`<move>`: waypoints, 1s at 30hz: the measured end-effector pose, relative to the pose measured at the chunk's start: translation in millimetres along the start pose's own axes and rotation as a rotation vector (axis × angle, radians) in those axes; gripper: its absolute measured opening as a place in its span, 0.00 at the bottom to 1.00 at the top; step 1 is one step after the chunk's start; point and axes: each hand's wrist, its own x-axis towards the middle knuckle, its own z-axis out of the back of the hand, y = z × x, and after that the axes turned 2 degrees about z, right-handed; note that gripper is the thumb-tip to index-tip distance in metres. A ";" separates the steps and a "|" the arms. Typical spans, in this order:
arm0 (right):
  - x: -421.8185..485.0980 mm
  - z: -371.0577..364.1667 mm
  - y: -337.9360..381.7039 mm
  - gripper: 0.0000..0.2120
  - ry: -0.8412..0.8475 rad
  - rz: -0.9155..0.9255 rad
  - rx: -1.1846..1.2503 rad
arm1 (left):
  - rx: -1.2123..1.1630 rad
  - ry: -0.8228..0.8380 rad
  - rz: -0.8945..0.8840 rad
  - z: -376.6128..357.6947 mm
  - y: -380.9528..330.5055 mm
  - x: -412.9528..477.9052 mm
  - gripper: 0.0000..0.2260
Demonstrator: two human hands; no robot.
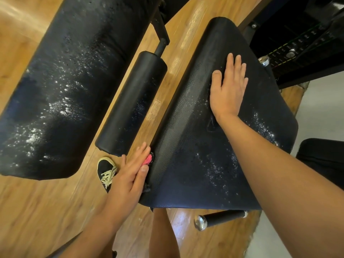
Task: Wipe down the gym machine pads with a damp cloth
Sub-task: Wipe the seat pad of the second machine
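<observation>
A black textured seat pad (188, 138) fills the middle right, with white wet specks on its near and right parts. My right hand (228, 86) lies flat on its upper part, fingers straight. My left hand (130, 174) presses a pink cloth (148, 159) against the pad's left side edge with straight fingers; most of the cloth is hidden under the hand. A black roller pad (130, 103) lies left of the seat. A long black back pad (61, 86) at the left is covered in white droplets.
Wooden floor (41, 211) runs under everything. My black shoe (106, 172) stands by the left hand. A chrome-tipped handle (219, 218) sticks out below the seat. The weight stack (297, 51) and black frame are at the upper right. Another black pad (323, 161) is at the right edge.
</observation>
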 end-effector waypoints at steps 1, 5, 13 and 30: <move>0.0 0.2 -0.2 0.29 -0.002 -0.002 -0.001 | 0.012 -0.014 -0.015 -1.1 -2.1 0.0 0.19; -1.2 -0.9 0.5 0.29 -0.003 -0.001 0.006 | 0.042 -0.051 -0.065 -2.5 -12.7 6.5 0.19; -3.3 -3.1 -2.5 0.29 -0.014 0.009 0.016 | -0.016 -0.025 -0.150 -9.7 -71.5 91.0 0.17; -0.5 -9.0 -7.7 0.31 -0.028 0.026 0.009 | 0.005 -0.025 -0.283 -64.5 -210.2 324.6 0.18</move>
